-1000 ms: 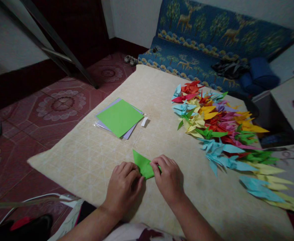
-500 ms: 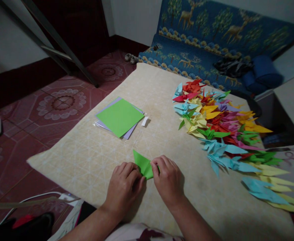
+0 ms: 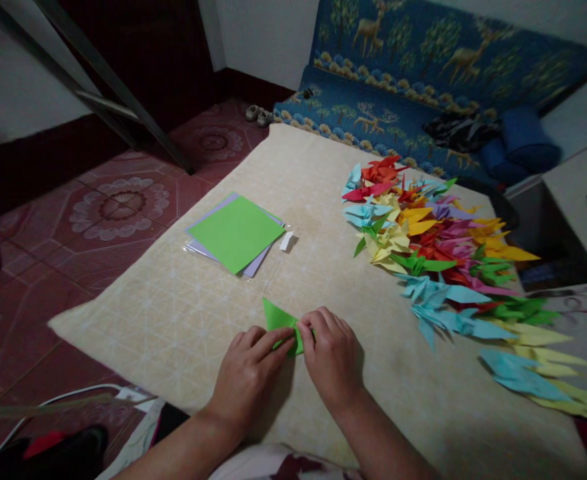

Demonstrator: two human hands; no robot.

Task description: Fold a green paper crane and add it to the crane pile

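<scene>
A small folded piece of green origami paper (image 3: 278, 316) lies on the table near its front edge, with one pointed corner standing out at the far left. My left hand (image 3: 251, 367) reaches over its near side, index finger stretched across the paper and thumb tucked below. From the other side my right hand (image 3: 331, 353) pinches the right part between thumb and curled fingers. Both hands cover much of the fold. Farther off, a stack of square sheets (image 3: 236, 233) has a green one on top and lilac ones beneath, on a clear plastic wrapper.
Many folded paper cranes (image 3: 423, 247) in several colours are heaped along the table's right side. A small white paper piece (image 3: 286, 241) lies beside the stack. Beyond the cream tablecloth (image 3: 173, 320) stands a blue patterned sofa (image 3: 373, 100); a metal ladder (image 3: 113, 87) leans at the left.
My left fingers have moved forward and right, stretching over the near part of the green paper. My right hand keeps its pinch in nearly the same place. The view has shifted slightly.
</scene>
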